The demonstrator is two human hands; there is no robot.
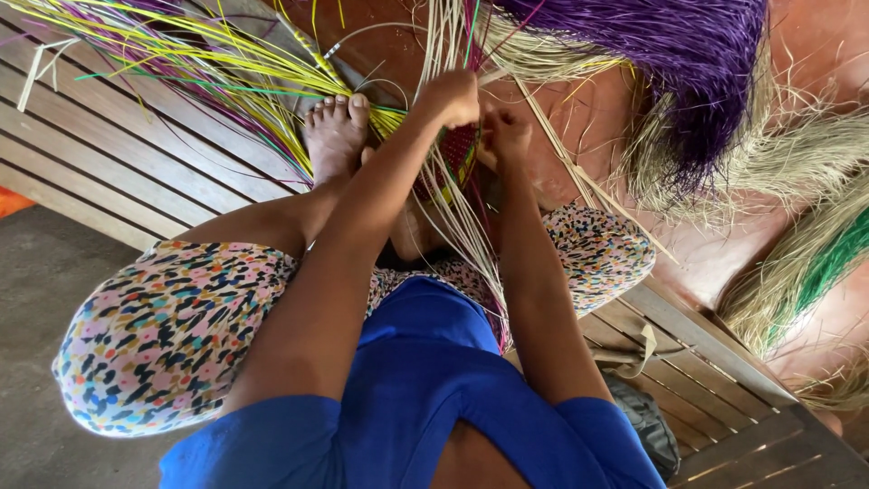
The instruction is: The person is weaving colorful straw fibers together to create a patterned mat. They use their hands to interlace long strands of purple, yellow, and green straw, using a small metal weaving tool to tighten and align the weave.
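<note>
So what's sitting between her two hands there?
In the head view, a small red woven piece with pale straw strands lies between the left hand and right hand.

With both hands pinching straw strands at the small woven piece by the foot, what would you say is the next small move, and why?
Probably pull the pale strand snug. The left hand lifts a bunch of pale strands upward, while the right hand pinches at the edge of the red woven piece, so a strand looks partly worked in and not yet tightened.

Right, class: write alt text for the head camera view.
Both hands, left hand and right hand, work pale straw strands into a small red woven piece. The person sits on a slatted wooden platform, purple fibre bundle nearby.
</note>
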